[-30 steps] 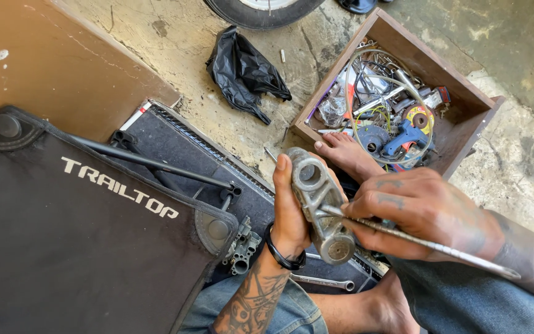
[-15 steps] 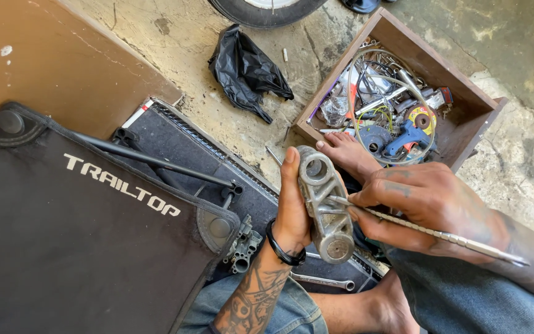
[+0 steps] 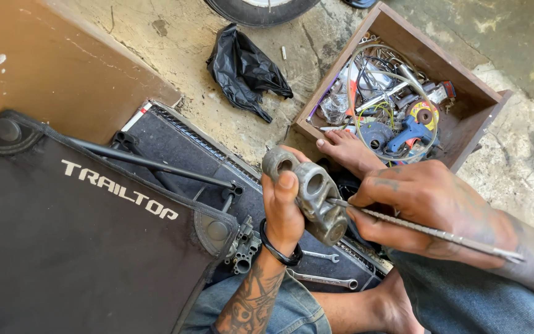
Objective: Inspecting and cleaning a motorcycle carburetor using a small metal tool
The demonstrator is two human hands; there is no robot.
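- Left hand (image 3: 284,213) closed around a grey cast-metal bracket (image 3: 314,196) with 3 round bores, thumb laid flat across its face, remaining fingers wrapped behind and hidden; black band at the wrist
- Bracket held tilted over the lap, above the edge of a black ribbed mat (image 3: 174,145), just beside a bare foot (image 3: 348,152)
- Right hand (image 3: 424,207) pinched shut on a thin metal rod (image 3: 428,232); rod tip touching the bracket beside its lower bore; long end trailing out over the right forearm
- Wooden box (image 3: 465,93) of tangled wire, tubing and small parts on the concrete behind the foot; blue tool among the clutter
- Crumpled black plastic bag (image 3: 242,71) on the concrete, left of the box and well apart from both hands
- Large black fabric case (image 3: 75,247) with white lettering at the left, black bar (image 3: 156,164) lying along its upper edge
- 2 wrenches (image 3: 322,279) on the mat below the left wrist; small metal assembly (image 3: 242,247) just beside the case corner
- Tyre (image 3: 261,7) at the top edge, only partly in view
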